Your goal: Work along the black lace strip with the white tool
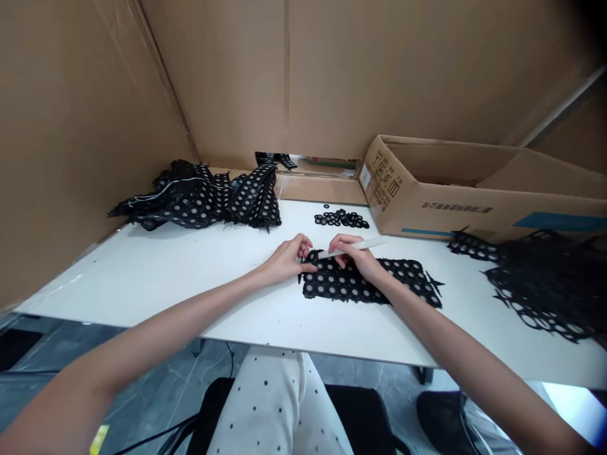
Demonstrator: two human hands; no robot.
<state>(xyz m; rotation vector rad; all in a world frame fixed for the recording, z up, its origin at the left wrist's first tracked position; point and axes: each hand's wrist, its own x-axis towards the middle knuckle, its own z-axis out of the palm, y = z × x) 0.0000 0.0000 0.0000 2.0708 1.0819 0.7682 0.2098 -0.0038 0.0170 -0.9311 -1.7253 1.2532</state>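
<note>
On the white table lies a black rubber-like sheet (341, 290) dotted with rows of pale round discs. My left hand (284, 259) grips its upper left corner, the thumb on top and the fingers curled beside it. A slim white pen-like tool (370, 243) is pinched in my right hand (356, 256), its tip down at the sheet near the left thumb. The right wrist rests over the middle of the sheet. Just beyond the hands sits a small pile of loose black rings (341, 218).
Bundled black dotted sheets (203, 199), tied with white string, lie at the back left. An open cardboard box (441, 208) stands at the back right. Black punched-out scraps (545, 284) heap at the right edge. Cardboard walls (322, 76) enclose the table (227, 316).
</note>
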